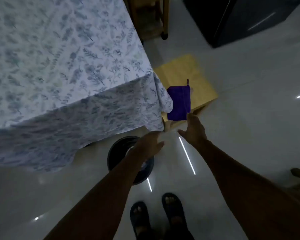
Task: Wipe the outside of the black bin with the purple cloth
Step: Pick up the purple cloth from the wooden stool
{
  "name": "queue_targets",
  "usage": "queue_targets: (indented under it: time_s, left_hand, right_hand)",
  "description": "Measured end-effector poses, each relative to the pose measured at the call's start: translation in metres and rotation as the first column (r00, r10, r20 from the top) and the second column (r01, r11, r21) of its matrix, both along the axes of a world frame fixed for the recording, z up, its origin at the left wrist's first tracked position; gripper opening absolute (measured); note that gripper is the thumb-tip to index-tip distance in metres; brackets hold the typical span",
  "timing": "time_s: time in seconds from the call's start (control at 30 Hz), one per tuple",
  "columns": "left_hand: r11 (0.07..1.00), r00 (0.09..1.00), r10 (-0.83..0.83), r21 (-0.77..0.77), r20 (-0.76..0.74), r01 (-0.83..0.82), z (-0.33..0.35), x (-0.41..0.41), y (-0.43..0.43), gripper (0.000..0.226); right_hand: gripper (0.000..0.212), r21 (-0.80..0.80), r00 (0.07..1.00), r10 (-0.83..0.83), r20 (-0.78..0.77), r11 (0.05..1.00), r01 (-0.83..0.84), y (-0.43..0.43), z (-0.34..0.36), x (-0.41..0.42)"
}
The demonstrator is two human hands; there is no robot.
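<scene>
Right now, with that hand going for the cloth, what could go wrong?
The cloth overhangs the stool edge, so a clumsy grab by the right hand might drop it on the floor. The bin sits partly under the draped tablecloth, which could snag during wiping.

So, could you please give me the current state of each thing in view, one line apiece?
purple cloth: folded flat on the wooden stool, not yet picked up.
black bin: upright on the floor by the table, open-topped.
right hand: open, fingertips at the cloth's near edge.
left hand: open, empty, above the bin.
wooden stool: upright beside the table.
tablecloth: draped over the table's edge.
</scene>
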State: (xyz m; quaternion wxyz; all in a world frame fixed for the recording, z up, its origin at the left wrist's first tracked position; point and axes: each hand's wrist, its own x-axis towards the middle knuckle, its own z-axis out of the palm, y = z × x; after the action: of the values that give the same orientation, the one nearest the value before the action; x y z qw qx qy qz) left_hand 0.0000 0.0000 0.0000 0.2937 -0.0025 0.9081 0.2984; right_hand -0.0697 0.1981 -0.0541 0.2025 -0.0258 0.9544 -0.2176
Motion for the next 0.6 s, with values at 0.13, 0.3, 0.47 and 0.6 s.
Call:
queue_targets:
  time_s: [0.13,0.3,0.47,0.6]
  left_hand:
    - [1.0,1.0,0.011,-0.021,0.002,-0.011,-0.048,-0.018,0.0,0.059]
    - [1.0,1.0,0.014,-0.019,-0.02,-0.014,-0.105,-0.021,0.0,0.058]
    - [0.996,0.995,0.086,0.016,-0.049,-0.085,-0.137,-0.007,-0.007,0.056]
    - [0.993,0.992,0.118,-0.008,-0.032,-0.119,-0.154,0.011,-0.012,0.057]
  right_hand:
    - [0.102,-0.021,0.996,-0.054,-0.067,0.998,0.053,-0.016,-0.046,-0.038]
    - [0.103,-0.005,0.983,-0.097,-0.158,0.995,0.098,-0.044,-0.09,-0.069]
    - [0.076,-0.125,0.89,-0.241,-0.386,0.97,0.209,-0.057,-0.114,-0.051]
    - [0.063,-0.217,0.832,-0.297,-0.468,0.952,0.218,-0.058,-0.123,-0.03]
